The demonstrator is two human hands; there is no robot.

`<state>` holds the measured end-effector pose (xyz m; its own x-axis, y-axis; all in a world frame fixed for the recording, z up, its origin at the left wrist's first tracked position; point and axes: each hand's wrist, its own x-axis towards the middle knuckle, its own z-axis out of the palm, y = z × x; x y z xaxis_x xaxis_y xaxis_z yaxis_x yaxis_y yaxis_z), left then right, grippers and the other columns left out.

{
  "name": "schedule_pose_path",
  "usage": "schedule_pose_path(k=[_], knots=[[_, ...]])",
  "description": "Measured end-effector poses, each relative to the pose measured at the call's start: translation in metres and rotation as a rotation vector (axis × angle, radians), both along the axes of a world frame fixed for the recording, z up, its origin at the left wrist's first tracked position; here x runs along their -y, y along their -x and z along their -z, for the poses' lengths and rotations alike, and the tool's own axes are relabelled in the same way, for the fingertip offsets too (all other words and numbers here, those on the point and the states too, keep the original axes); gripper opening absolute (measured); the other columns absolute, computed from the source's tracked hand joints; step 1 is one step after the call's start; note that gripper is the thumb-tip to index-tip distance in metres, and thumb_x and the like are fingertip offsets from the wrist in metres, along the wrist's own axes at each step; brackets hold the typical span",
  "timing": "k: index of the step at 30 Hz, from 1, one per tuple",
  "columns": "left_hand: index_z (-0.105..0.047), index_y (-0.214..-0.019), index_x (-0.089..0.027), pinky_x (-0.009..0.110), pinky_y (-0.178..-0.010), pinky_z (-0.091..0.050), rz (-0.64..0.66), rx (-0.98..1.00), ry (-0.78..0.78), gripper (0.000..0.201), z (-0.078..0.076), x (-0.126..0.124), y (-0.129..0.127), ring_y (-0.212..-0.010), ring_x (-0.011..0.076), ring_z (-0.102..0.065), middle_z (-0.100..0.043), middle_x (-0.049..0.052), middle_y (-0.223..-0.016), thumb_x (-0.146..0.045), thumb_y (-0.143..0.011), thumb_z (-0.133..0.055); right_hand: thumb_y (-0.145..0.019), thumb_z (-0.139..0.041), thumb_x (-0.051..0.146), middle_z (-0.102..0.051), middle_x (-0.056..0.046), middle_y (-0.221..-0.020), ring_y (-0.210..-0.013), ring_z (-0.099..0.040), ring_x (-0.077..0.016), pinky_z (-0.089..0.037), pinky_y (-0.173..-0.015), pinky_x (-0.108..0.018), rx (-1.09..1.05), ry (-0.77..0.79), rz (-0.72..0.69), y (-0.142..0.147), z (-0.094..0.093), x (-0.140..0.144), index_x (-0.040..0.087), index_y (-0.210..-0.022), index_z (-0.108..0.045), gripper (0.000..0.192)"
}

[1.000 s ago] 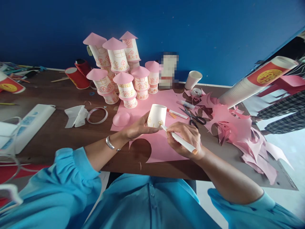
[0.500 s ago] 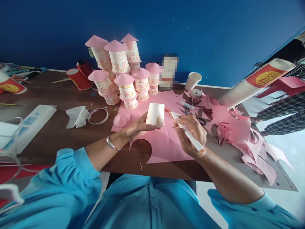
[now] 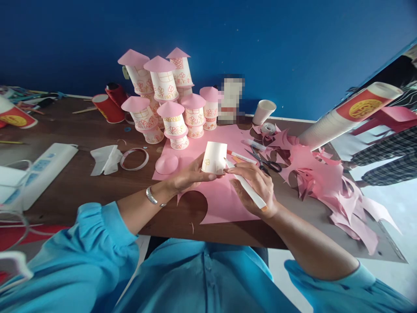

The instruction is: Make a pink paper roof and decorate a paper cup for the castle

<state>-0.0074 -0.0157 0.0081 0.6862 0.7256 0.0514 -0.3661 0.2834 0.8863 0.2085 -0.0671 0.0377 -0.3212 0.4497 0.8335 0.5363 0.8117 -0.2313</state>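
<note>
Right hand has come back in since half a second ago; marker tip now touches the cup's lower side again. Left hand grips one white paper cup, upside down, over the pink paper sheet on the table. Right hand is clenched round the one white marker. Behind: about eight finished cup towers with pink cone roofs, one plain cup, one pair of scissors, one tape ring, two red cups.
</note>
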Motion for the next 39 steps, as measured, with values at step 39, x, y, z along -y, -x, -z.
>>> schedule_pose_path(k=[39], knots=[[-0.063,-0.133,-0.025,0.043,-0.1,-0.054,-0.091,-0.172,-0.088,0.055,-0.0009,-0.0018,-0.0003,-0.104,0.0233,-0.069,-0.072,0.005,-0.112,-0.028,-0.082,-0.084,-0.1,-0.063,0.021,-0.078,-0.01,-0.1,-0.09,-0.078,-0.0229,-0.067,-0.08,-0.037,-0.02,0.005,-0.096,0.0011,0.0032,-0.0031,0.02,-0.131,-0.06,0.032]])
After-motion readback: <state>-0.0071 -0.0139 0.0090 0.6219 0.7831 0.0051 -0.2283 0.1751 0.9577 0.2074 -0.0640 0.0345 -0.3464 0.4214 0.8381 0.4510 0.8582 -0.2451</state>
